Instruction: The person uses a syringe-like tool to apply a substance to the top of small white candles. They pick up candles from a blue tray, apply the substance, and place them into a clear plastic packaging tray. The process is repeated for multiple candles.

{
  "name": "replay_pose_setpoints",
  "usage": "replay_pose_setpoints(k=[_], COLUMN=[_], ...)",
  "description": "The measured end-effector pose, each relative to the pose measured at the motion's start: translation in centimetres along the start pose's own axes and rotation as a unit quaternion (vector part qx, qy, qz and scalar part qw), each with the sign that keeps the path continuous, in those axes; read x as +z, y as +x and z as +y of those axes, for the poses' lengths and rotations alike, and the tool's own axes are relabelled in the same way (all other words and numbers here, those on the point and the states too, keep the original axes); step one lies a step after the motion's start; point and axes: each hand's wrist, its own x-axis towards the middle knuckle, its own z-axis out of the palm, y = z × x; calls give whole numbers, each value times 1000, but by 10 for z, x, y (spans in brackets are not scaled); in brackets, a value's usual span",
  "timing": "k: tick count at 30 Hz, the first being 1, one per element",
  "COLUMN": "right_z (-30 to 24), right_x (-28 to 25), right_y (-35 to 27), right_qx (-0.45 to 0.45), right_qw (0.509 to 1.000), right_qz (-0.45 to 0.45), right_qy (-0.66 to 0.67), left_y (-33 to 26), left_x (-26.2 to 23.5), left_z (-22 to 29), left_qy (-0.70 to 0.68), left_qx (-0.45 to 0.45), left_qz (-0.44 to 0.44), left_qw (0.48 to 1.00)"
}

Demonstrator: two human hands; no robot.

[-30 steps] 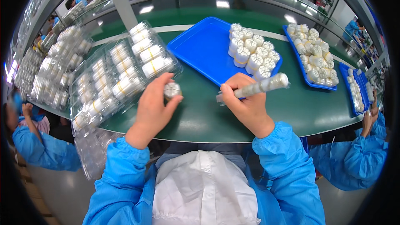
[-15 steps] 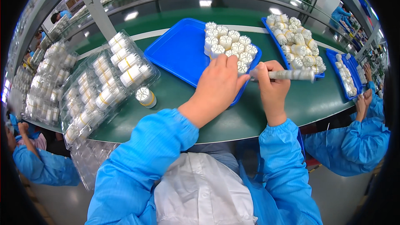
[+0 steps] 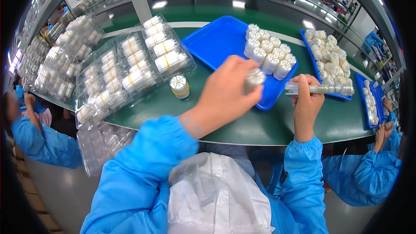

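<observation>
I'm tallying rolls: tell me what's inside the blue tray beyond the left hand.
The tray holds upright white rolls, packed together on its right side. The left hand, gripping another roll, covers part of the tray's near side; what lies beneath the packed rolls is hidden.

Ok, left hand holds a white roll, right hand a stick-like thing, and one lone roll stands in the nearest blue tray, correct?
Not quite: the head view shows the lone roll standing on the green table, outside the nearest blue tray. The rest is right.
</observation>
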Motion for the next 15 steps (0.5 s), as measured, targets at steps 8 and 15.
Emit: replay_pose_setpoints(k=[8, 15], right_z=[-17, -7], right_x=[94, 108], right_y=[-15, -23], right_qx=[-50, -51], right_qw=[965, 964], right_qz=[-256, -260], right_qy=[17, -29], left_y=[-74, -75], left_x=[-62, -59], left_z=[-28, -28], left_qy=[-7, -15], left_qx=[-97, -97], left_qz=[-49, -47], left_qw=[994, 994])
